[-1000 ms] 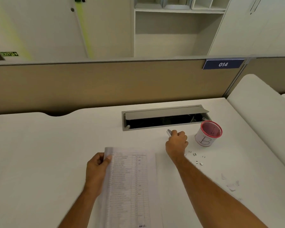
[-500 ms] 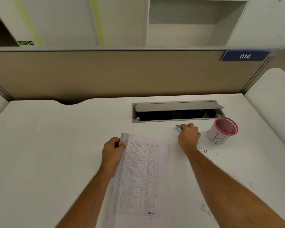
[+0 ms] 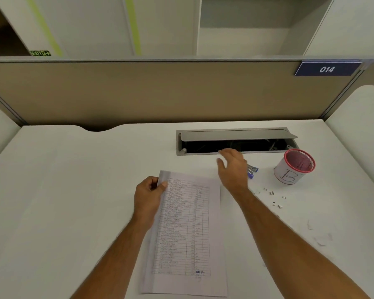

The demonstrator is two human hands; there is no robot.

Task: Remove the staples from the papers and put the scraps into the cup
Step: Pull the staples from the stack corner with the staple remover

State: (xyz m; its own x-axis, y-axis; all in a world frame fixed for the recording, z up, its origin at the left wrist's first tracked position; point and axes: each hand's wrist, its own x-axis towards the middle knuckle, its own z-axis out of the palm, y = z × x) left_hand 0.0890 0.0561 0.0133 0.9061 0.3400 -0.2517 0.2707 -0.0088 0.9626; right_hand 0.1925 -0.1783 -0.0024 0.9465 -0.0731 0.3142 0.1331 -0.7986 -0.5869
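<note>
While left hand [image 3: 148, 196] pinches papers [image 3: 187, 229], right hand [image 3: 232, 167] hovers, fingers spread.

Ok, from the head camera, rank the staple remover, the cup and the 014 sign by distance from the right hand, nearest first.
1. Staple remover: on the desk just right of the right hand, partly hidden behind it.
2. Cup: farther right on the desk, marked B.
3. 014 sign: up on the partition, far right.

Matt white desk [image 3: 73, 190]; thin printed paper sheets [image 3: 186, 229], pinched at top-left corner; grey brushed-metal cable hatch [image 3: 235, 135] beyond; shiny metal staples [image 3: 274, 201] right of grip; red-rimmed paper cup [image 3: 294, 169].
</note>
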